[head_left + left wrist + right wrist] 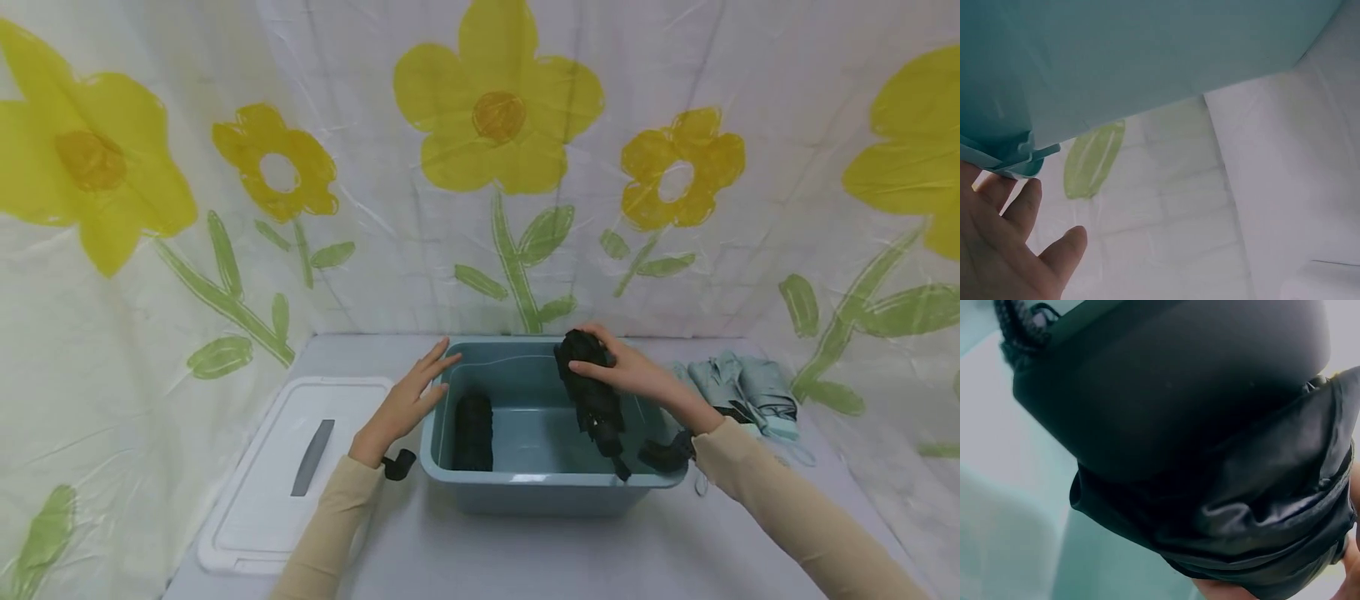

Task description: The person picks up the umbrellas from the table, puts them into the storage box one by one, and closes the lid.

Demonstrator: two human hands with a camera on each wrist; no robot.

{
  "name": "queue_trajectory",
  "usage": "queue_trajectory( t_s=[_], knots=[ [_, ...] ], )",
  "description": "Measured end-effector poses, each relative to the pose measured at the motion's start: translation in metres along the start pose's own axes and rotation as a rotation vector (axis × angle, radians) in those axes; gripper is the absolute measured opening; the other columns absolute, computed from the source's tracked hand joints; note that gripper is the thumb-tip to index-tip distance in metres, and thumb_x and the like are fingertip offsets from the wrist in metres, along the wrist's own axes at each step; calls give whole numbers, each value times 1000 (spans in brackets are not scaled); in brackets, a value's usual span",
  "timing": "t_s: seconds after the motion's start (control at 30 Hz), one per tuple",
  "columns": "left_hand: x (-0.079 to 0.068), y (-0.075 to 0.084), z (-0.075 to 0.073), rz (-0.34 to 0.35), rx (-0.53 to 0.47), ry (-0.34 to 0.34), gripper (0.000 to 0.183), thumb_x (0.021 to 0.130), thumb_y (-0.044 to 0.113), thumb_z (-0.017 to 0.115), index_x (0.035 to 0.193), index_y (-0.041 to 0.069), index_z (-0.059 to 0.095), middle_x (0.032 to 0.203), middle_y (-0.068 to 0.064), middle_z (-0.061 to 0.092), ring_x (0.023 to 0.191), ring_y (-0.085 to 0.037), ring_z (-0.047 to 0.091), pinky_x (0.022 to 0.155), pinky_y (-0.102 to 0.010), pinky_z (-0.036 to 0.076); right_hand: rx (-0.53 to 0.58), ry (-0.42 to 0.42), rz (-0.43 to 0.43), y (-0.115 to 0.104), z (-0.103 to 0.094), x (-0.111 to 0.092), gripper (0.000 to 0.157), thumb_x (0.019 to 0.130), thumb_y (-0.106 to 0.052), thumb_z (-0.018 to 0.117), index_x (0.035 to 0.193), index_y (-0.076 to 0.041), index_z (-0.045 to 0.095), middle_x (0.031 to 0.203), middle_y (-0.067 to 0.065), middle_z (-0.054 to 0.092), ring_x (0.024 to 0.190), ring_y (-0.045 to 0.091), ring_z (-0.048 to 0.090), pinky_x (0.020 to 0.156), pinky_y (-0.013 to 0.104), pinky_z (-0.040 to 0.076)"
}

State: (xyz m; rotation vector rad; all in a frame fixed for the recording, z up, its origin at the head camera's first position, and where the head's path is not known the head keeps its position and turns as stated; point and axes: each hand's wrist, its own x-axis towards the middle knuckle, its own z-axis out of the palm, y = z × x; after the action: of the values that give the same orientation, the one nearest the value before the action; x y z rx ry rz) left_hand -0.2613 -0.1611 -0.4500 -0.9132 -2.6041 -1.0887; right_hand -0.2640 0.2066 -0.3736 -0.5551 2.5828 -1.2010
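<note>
My right hand grips a folded black umbrella over the right part of a blue-grey plastic bin. The umbrella hangs tilted, its handle and wrist cord pointing down toward the bin's front rim. Its black handle and bunched fabric fill the right wrist view. Inside the bin, along the left wall, lies a second black folded bundle. My left hand is at the bin's left rim with fingers spread and straight; in the left wrist view its fingertips are right at the rim.
A white lid with a grey handle lies left of the bin. To the right, behind my right forearm, are light blue-green folded umbrellas. A curtain with yellow flowers hangs behind the table.
</note>
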Motion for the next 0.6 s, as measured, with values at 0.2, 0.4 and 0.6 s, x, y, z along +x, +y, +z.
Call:
queue_trajectory(
  t_s=[0.2,0.4,0.6],
  knots=[
    [1,-4,3,16,-46,13,51,95,11,49,143,21,37,156,1,13,143,-22,13,105,-58,24,-36,-20,14,-5,14,9,70,88,-47,56,145,-25,21,147,22,28,127,45,37,93,57,39],
    [0,-6,5,39,-103,38,51,94,8,48,143,20,37,156,-1,14,143,-23,13,105,-59,23,23,-51,37,-9,23,16,69,87,-49,57,144,-30,23,148,18,27,128,43,37,93,58,38],
    [0,-9,8,50,-140,47,49,95,8,46,143,19,37,156,-1,13,143,-22,12,106,-58,22,19,-60,43,-12,29,22,70,86,-51,57,144,-30,23,150,16,24,129,43,36,94,58,37]
  ],
)
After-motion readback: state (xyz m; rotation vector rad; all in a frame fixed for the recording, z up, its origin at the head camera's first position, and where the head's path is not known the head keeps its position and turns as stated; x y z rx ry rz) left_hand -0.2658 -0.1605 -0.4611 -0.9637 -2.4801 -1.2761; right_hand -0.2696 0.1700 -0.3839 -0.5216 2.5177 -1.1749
